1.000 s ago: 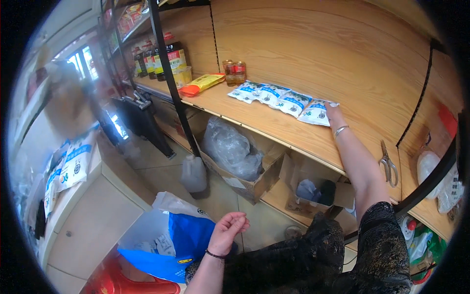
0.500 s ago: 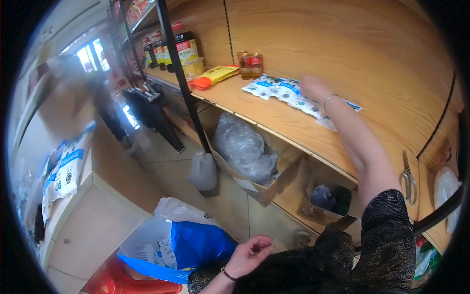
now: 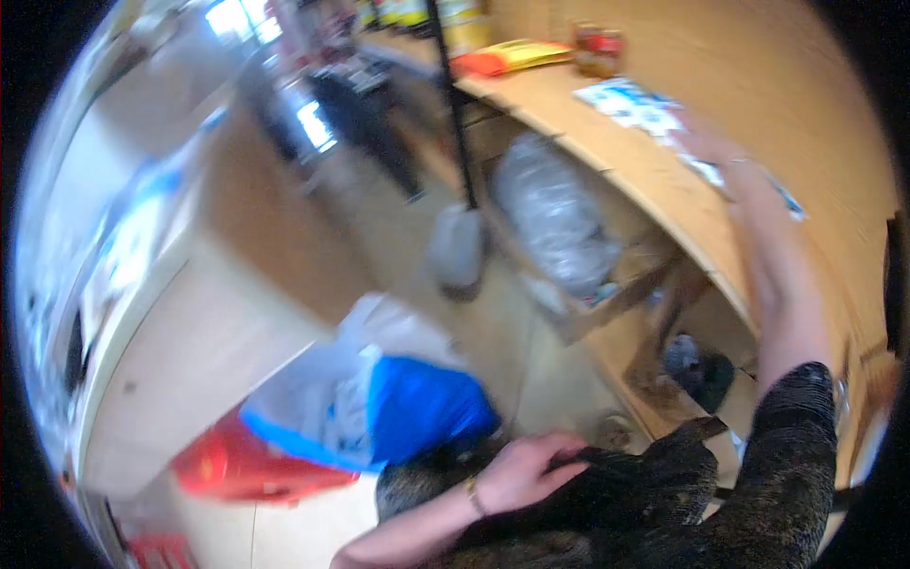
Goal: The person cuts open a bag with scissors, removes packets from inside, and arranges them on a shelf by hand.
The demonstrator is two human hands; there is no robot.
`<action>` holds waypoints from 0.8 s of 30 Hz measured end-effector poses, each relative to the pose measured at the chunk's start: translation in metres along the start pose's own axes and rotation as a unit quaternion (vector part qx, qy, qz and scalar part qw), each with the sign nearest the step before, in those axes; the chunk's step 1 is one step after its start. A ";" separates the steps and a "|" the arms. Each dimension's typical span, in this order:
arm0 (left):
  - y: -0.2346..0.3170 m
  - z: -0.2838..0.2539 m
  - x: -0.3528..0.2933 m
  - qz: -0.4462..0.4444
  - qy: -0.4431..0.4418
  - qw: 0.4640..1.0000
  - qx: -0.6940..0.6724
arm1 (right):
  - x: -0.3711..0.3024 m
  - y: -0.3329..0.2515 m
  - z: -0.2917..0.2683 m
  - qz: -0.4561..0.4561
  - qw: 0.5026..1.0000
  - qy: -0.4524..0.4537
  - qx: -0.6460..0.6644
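Note:
My right hand point(image 3: 703, 142) reaches onto the wooden shelf, over a row of white-and-blue packets point(image 3: 630, 102). It touches or hovers just above them; its fingers are smeared by motion. Low in front of my dark patterned clothing is my left hand point(image 3: 526, 471), empty, with its fingers loosely bent and the thumb apart. To the left of it stands a large blue-and-white plastic bag point(image 3: 427, 403), its top gaping, with white packets inside.
Beyond the packets are reddish-brown jars point(image 3: 597, 49) and a yellow-and-red pouch point(image 3: 517, 57). Below the shelf sits a box with clear plastic bags point(image 3: 555, 213). A whitish jug point(image 3: 457, 248) stands on the floor beside a black post point(image 3: 452, 114). At left rises a pale counter point(image 3: 190, 332).
The view has swung, so the shelf sits further right and higher, and the picture is blurred. My left hand has moved right, against my clothing. My right hand stays at the packets.

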State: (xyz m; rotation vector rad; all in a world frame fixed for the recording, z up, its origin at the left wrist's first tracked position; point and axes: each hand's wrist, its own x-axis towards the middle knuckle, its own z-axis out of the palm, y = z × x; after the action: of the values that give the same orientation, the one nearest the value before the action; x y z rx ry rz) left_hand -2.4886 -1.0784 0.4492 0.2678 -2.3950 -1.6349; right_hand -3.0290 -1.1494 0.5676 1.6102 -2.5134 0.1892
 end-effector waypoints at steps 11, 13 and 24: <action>0.045 -0.045 -0.024 0.229 0.399 0.871 0.175 | -0.161 -0.276 -0.089 -0.259 0.943 0.187 0.088; 0.052 -0.079 -0.044 0.197 0.490 0.812 0.247 | -0.237 -0.312 -0.095 -0.345 0.915 0.132 0.159; -0.209 -0.196 0.004 -0.202 0.214 0.909 0.294 | -0.345 -0.302 0.076 -0.261 0.937 0.049 0.228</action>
State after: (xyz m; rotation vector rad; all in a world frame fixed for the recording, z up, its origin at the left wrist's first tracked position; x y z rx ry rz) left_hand -2.4316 -1.3299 0.3234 1.1602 -2.4976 -0.7820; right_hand -2.6170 -0.9822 0.4334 2.3032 -1.9633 0.8037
